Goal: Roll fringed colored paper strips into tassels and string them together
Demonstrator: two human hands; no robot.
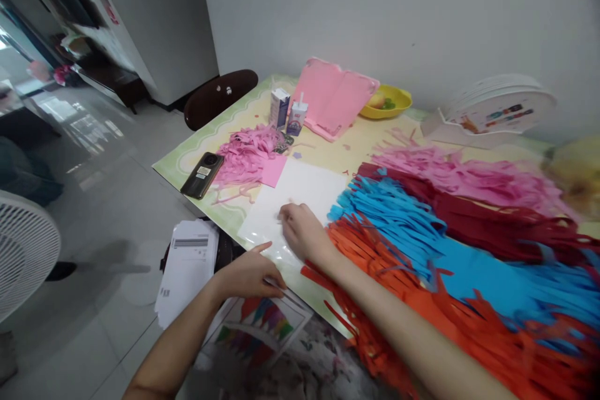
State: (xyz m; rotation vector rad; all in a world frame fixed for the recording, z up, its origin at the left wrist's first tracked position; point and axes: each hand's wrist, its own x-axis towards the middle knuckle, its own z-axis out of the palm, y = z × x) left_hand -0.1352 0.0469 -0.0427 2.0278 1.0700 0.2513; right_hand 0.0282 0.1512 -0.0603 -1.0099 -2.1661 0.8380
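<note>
Head view, landmark: white rectangular paper sheet (300,190) under a glossy clear film, lying flat by the near edge of the green-bordered table (187,153).
Right hand: the right hand (302,231) lies palm-down on the near part of the white sheet, fingers bent and tips pressing. It encloses nothing.
Left hand: the left hand (248,275) is just below and left of the white sheet, at the table edge. The thumb is stretched out and the fingers appear closed on the top edge of the printed paper sheet with coloured triangles (255,328).
Printed sheet: below the white sheet, overhanging the table edge and tilted. Whether it touches the film cannot be told.
Right of the white sheet: orange fringed paper (375,262) lies nearest, with blue fringed paper (398,219) overlapping it. The orange strips lie against the right forearm.
Left of the white sheet: pink square paper (273,170) touches its far left corner, with a heap of pink paper strips (246,153) and a black phone (202,174) beyond.
Below-left of the white sheet: white barcode-printed papers (187,262), off the table.
Handling, judged: keep the right palm's pressure even so the glossy film cannot slide. Hold the printed sheet by its edge only, level with the table. Keep the forearm from dragging the orange strips onto the white sheet.
</note>
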